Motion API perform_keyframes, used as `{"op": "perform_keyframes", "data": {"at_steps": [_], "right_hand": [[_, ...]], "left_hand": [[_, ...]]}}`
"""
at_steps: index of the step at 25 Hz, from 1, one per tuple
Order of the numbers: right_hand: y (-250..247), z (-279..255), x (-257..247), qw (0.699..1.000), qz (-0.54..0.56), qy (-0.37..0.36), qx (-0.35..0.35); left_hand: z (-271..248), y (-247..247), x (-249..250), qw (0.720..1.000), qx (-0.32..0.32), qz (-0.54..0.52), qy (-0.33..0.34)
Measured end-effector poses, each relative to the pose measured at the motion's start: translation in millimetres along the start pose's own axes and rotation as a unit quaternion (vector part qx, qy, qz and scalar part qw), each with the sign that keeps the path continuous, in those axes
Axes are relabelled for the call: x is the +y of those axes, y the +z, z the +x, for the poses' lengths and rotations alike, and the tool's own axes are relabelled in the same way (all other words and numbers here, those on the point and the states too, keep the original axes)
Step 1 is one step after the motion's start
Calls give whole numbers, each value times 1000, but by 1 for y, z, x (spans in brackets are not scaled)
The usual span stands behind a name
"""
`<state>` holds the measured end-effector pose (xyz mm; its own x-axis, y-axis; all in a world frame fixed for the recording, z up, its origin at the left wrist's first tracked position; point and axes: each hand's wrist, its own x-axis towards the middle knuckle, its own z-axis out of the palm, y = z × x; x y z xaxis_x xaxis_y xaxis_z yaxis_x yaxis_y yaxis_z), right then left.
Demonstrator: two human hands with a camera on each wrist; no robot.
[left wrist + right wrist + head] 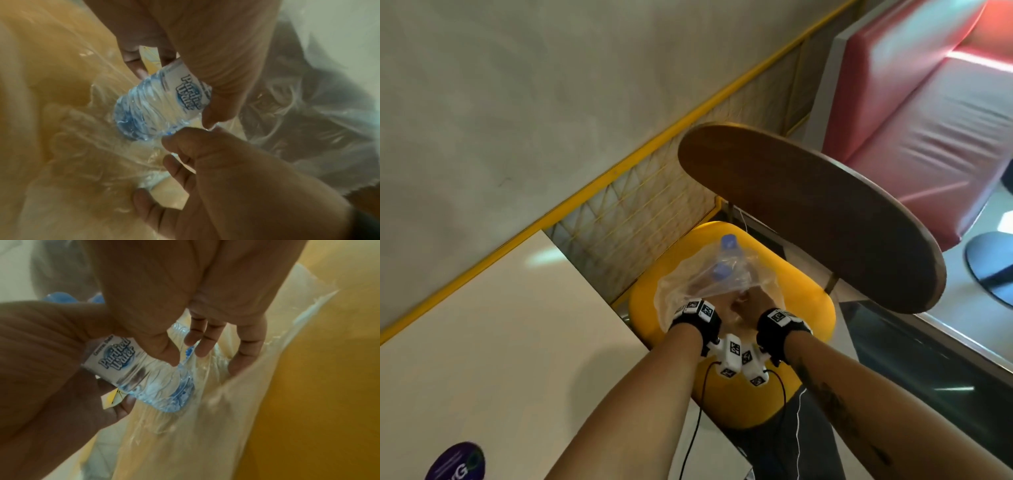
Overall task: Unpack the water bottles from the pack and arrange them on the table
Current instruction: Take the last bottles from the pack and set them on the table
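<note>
A torn clear plastic pack [688, 287] of water bottles lies on a yellow stool [808, 308]. Two blue caps [728, 241] stick out at its far end. Both hands reach into the near end of the pack. My right hand [756, 298] [170, 92] [86, 386] grips one clear bottle [148, 110] [144, 378] round its white "Purified Water" label, base pointing down into the wrap. My left hand [722, 301] [172, 151] [185, 353] sits just beside the bottle's base, its fingers curled into the loose plastic film [92, 154].
A white table [517, 342] with a purple sticker [457, 462] lies to the left of the stool. A dark round wooden tabletop [808, 212] overhangs on the right, a red bench [928, 120] behind it. A yellow-framed mesh rail [637, 212] runs along the wall.
</note>
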<state>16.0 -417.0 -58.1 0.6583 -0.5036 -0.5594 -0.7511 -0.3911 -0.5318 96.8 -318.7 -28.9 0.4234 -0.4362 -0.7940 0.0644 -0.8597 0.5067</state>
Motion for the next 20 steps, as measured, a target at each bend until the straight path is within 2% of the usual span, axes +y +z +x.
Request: {"op": "perform_keyframes", "data": {"at_steps": [3,5,7,9,11,12,14,17,19,20], "right_hand": [[-1,7,6,997,68,23,0],[2,18,26,995,24,68,-71],[3,16,46,988,4,110,-110],[-6,-7,40,983,9,144,-112],[-13,-28,42,985,-13,147,-94],[-15,-34,41,986,-18,137,-89],[-20,-30,38,991,-24,113,-73],[-13,-27,31,994,57,94,-27],[-11,-34,27,988,90,114,-44],[-10,-39,27,991,51,109,-59]], "left_hand": [[5,-2,11,1000,-9,17,10],[-4,-8,6,991,-19,131,-5],[-4,-7,-7,970,27,243,-12],[-13,0,-17,975,24,221,13],[-28,12,-15,998,17,47,24],[-34,19,-16,999,25,-26,30],[-37,29,-17,994,42,-83,59],[-44,41,-35,990,69,48,112],[-52,51,-51,980,84,123,133],[-58,56,-59,975,90,138,152]]}}
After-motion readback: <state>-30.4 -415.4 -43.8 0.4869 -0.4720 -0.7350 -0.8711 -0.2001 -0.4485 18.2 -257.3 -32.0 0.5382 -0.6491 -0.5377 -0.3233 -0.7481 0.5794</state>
